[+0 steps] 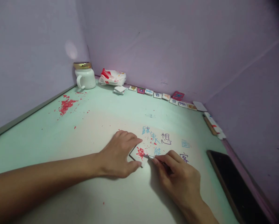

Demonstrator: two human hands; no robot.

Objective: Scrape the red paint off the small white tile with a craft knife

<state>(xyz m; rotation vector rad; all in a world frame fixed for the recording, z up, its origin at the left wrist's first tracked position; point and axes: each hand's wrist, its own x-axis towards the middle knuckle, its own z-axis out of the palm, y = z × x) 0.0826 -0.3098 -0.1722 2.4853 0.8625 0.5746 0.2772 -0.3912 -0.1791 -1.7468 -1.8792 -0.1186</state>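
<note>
A small white square block point(135, 153) lies tilted on the tabletop, its upper face covered in the middle with red crumbs. My left hand point(118, 156) grips the block by its edges, fingertips at the far corner and thumb at the near one. In my right hand point(181, 178) is a slim carving knife point(150, 156), held like a pen, its metal tip touching the red patch. Red shavings point(155, 143) are scattered just beyond the block. Blue and purple Chinese characters point(166, 138) are written on the table around my right hand.
A white mug point(89, 78) with a gold lid and a wipes packet point(112, 77) stand at the back left. Red shavings point(66, 105) are heaped before the mug. Several character-marked blocks point(157, 95) line the back wall. A dark phone point(235, 186) lies at the right.
</note>
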